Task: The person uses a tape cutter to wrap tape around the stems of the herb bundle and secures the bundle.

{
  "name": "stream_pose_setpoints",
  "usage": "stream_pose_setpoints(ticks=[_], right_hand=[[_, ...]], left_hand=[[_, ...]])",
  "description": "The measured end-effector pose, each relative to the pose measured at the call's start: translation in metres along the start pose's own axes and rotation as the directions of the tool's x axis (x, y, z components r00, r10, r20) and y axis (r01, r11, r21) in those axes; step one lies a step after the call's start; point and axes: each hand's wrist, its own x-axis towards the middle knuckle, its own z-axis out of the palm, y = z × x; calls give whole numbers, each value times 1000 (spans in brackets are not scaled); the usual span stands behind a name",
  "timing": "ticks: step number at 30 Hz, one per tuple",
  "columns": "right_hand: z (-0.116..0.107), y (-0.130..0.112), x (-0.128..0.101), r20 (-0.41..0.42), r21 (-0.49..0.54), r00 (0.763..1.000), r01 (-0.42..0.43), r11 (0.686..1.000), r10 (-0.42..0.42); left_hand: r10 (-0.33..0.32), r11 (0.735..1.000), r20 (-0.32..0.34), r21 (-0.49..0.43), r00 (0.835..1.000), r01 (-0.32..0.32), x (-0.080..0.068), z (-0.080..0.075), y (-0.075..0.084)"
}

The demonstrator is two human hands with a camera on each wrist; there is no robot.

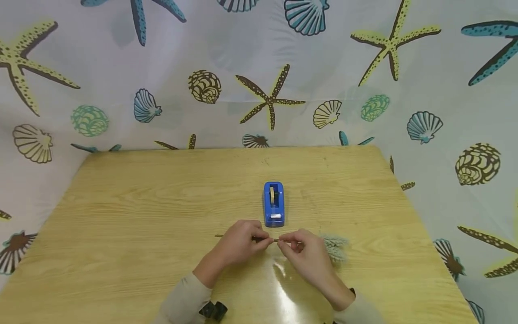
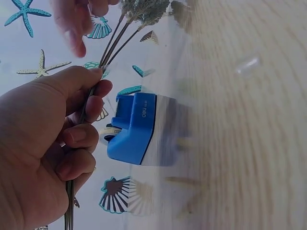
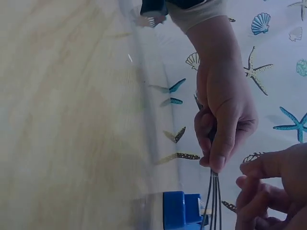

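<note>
My left hand [image 1: 244,243] grips a bundle of thin dark stems [image 3: 214,196], its thumb pressing along them. In the head view the stems run sideways, low over the table. Pale green feathery heads [image 1: 335,247] top the bundle and show past my right hand [image 1: 309,258]. The right fingers are loosely bent, close beside the stems near the left thumb tip. Both wrist views show a small gap between these fingers and the stems, with nothing visible in them. A shiny patch sits on the stems at the left thumb. Beyond the hands stands a blue tape dispenser [image 1: 274,204].
The dispenser holds a tape roll [image 1: 272,195] and stands a short way behind the hands on the glossy wooden table [image 1: 141,202]. A white cloth [image 1: 174,58] printed with starfish and shells hangs behind the table and along its sides.
</note>
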Motion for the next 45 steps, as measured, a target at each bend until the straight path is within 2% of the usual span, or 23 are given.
stream_pose_setpoints(ticks=[1,3,6,8,13,15,18,21,23,25,31,36,40,43,45], right_hand=[[-1,-2,1,3,-68,998,57,996,-57],[-2,-5,4,31,-215,990,144,966,-141],[-2,-6,8,104,-390,973,230,892,-206],[-1,-5,10,138,-480,958,286,830,-251],[4,3,14,148,-593,915,387,707,-376],[6,7,14,140,-628,890,419,656,-434],[9,13,18,126,-666,840,466,582,-528],[10,16,23,117,-670,797,504,546,-593],[11,17,26,113,-660,788,515,547,-606],[11,18,27,109,-647,793,515,563,-600],[13,21,27,99,-546,846,487,682,-524],[10,20,27,98,-488,883,444,751,-458],[6,18,28,144,-415,920,390,822,-364],[1,16,28,196,-366,928,368,855,-316],[-4,15,28,223,-349,927,364,864,-301]], left_hand=[[-2,1000,-4,0,1000,2,-1,0,0],[0,1000,-7,-2,1000,0,-3,0,-2],[7,1000,1,-15,1000,-7,-5,1,-3],[6,1000,3,-21,1000,-6,-6,3,-3],[-15,999,9,-31,1000,15,-7,6,-4],[-22,999,19,-37,1000,23,-6,7,-4],[-37,999,26,-35,999,38,-5,6,-3],[-55,998,23,-20,998,55,-4,4,-1],[-65,998,13,-17,998,65,-3,3,0],[-68,997,-2,-20,998,68,-3,3,1],[-52,999,-64,-3,997,52,-5,7,1],[22,999,-128,48,992,-16,-5,11,0],[71,993,-150,100,986,-56,-4,11,0],[83,990,-156,128,984,-64,-4,11,1],[91,988,-161,139,983,-69,-4,11,2]])
